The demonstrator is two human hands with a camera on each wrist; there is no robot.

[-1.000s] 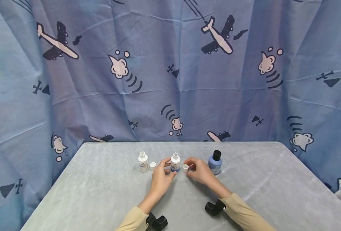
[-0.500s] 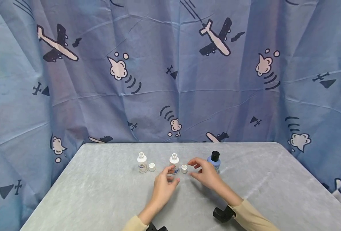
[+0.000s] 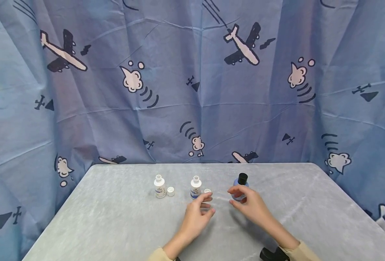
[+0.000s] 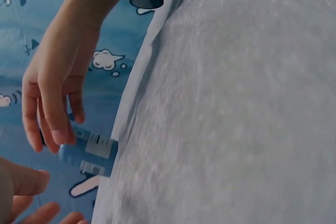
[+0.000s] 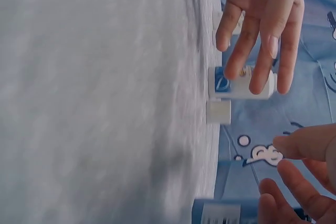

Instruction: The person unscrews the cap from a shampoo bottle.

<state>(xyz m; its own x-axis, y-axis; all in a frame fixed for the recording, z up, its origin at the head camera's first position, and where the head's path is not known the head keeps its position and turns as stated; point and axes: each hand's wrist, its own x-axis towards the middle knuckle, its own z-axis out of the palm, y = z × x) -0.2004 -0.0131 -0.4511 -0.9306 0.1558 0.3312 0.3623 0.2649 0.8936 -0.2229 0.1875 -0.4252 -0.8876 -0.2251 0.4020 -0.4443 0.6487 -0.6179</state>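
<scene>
My left hand (image 3: 197, 217) hovers over the table with relaxed fingers, holding nothing, just in front of the middle white bottle (image 3: 196, 185). That bottle stands upright without a cap, and a white cap (image 3: 207, 190) beside it is partly hidden by the fingers. In front of the blue bottle (image 3: 236, 183) with its black cap (image 3: 242, 178), my right hand (image 3: 254, 206) has its thumb and fingers spread apart. It covers part of the bottle, and no grip on it shows. The right wrist view shows the white cap (image 5: 219, 112) resting between the white and blue bottles.
Another uncapped white bottle (image 3: 160, 188) stands to the left, with its white cap (image 3: 170, 191) lying beside it. A grey cloth covers the table (image 3: 114, 217). Behind the table's far edge hangs a blue curtain (image 3: 166, 72) printed with planes.
My right hand has left the white cap and moved right, to the blue bottle. My left hand has come away from the middle white bottle, nearer to me and slightly right.
</scene>
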